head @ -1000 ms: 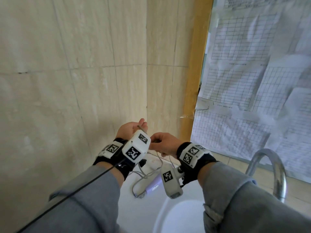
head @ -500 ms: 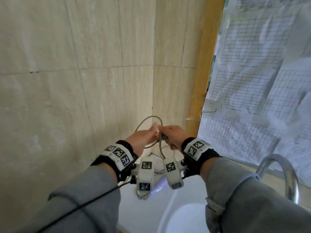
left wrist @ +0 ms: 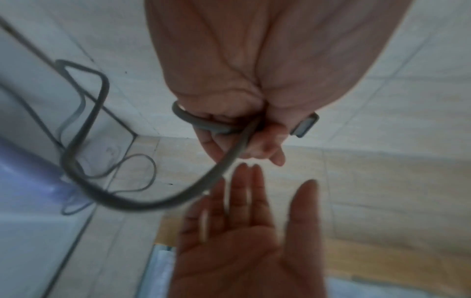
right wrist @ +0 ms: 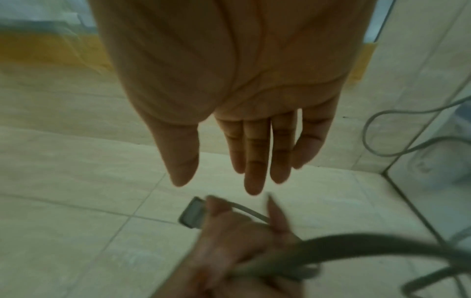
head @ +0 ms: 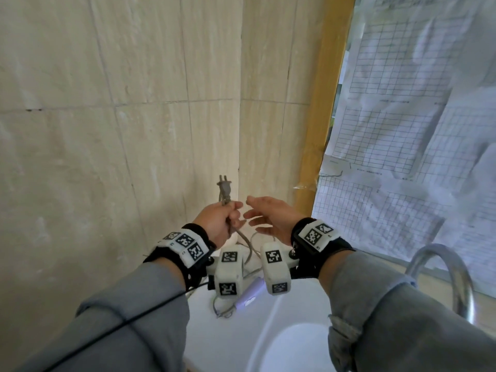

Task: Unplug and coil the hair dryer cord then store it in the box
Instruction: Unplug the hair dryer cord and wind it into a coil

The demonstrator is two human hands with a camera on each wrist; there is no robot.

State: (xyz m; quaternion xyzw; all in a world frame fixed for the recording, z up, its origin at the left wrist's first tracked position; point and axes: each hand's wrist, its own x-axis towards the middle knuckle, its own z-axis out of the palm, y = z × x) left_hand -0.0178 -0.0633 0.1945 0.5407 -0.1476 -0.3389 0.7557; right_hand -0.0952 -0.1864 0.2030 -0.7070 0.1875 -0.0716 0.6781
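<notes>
My left hand (head: 224,220) grips the grey cord (head: 243,236) just below its two-pin plug (head: 224,187), which sticks up above the fist. The left wrist view shows the cord (left wrist: 132,201) looped round my curled fingers (left wrist: 224,125) and swinging down in a wide bend. My right hand (head: 268,216) hovers beside the left, fingers straight and spread, holding nothing; the right wrist view shows its fingers (right wrist: 254,153) apart from the plug (right wrist: 192,213). The lilac hair dryer (head: 251,292) lies on the white basin ledge, mostly hidden behind the wrist cameras. No box is in view.
A white sink (head: 281,345) lies below my arms, with a chrome tap (head: 453,272) at the right. Beige tiled walls (head: 120,130) meet in a corner right behind my hands. A yellow frame and a sheet-covered window (head: 402,130) stand to the right.
The cord loop held between both hands is gone; my right hand has let go and opened. My left hand now holds the cord with the plug pointing up.
</notes>
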